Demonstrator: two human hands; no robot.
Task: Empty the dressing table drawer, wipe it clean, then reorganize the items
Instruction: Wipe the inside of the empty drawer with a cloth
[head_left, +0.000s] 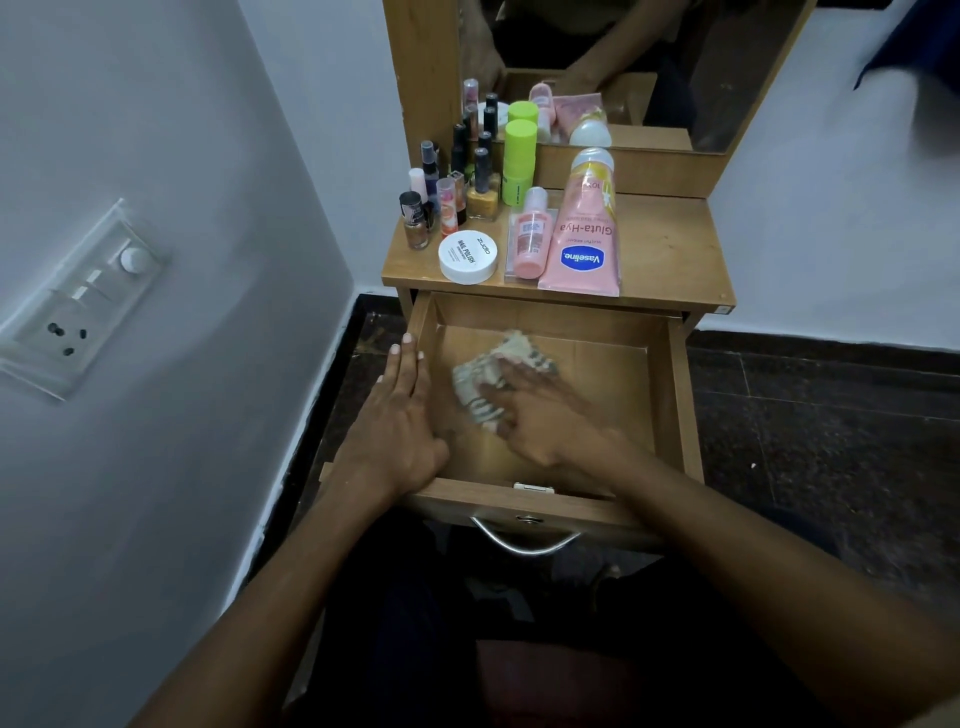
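While left hand (400, 415) lies flat, right hand (540, 415) presses cloth (483, 384)

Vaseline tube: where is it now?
Head view: the Vaseline tube lies flat on the tabletop, behind the open drawer, just right of the pink bottle.

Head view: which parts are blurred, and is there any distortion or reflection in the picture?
In the head view, the right hand and the cloth inside the drawer are smeared by motion blur; the left hand on the drawer's side and the Vaseline tube look sharp; the wide lens bends the wall edges; the mirror reflects bottles and arms.
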